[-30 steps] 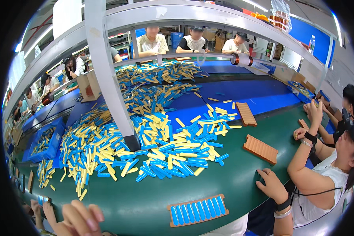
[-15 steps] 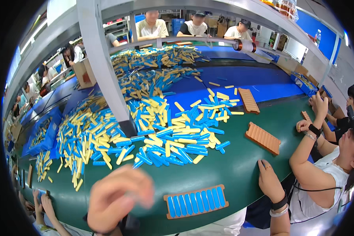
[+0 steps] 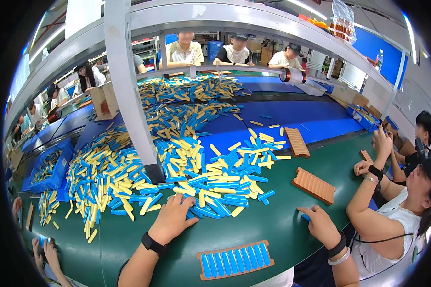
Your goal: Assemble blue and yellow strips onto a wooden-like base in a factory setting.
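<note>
My left hand [image 3: 171, 219] lies palm down at the near edge of a heap of blue and yellow strips [image 3: 210, 184]. Its fingers are spread, and the fingertips reach the blue pieces there. To the right, over the green table, my right hand [image 3: 322, 226] is partly closed. A bit of a blue strip [image 3: 305, 217] shows at its fingers; the rest is hidden under the hand. Between my forearms, close to me, lies a brown slotted tray [image 3: 272, 262] with blue strips lying side by side in its slots.
Two brown ridged trays [image 3: 314, 185] [image 3: 297, 142] lie right of the heap. A grey post [image 3: 131, 95] stands in the heap, under a cross frame. At left is a blue bin [image 3: 62, 167]. A co-worker [image 3: 392, 215] sits close at my right; others work across and left.
My left hand has moved forward from above the near table to the heap's edge and spread its fingers. My right hand has shifted slightly, and blue now shows at its fingers.
</note>
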Demonstrator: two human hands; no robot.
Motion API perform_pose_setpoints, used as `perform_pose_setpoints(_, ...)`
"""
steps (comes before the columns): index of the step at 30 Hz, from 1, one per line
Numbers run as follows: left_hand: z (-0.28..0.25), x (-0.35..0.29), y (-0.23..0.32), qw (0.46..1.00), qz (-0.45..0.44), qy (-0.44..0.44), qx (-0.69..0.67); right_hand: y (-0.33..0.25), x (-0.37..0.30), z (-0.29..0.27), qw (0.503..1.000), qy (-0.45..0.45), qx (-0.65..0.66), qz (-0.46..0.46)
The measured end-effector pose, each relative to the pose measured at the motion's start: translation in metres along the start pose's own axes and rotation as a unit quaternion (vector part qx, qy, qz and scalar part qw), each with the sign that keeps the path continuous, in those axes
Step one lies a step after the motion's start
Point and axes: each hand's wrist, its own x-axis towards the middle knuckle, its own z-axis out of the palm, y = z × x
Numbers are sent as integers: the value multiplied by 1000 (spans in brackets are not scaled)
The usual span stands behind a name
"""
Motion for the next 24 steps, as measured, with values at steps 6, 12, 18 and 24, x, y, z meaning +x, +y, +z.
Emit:
perform_pose_setpoints(6, -3, 10, 2, 999, 35, 31, -24, 12, 17, 9, 997, 63, -23, -29)
perform_pose_setpoints(12, 3, 5, 5, 998, 31, 60, 4, -27, 73, 0, 943, 70, 325, 25)
perform_pose_setpoints(18, -2, 1, 20, 996, 25, 38, 80, -35, 89, 15, 827, -66, 556, 46)
perform_pose_setpoints(24, -9, 17, 14, 997, 26, 54, 54, -27, 98, 22, 812, -63, 580, 33)
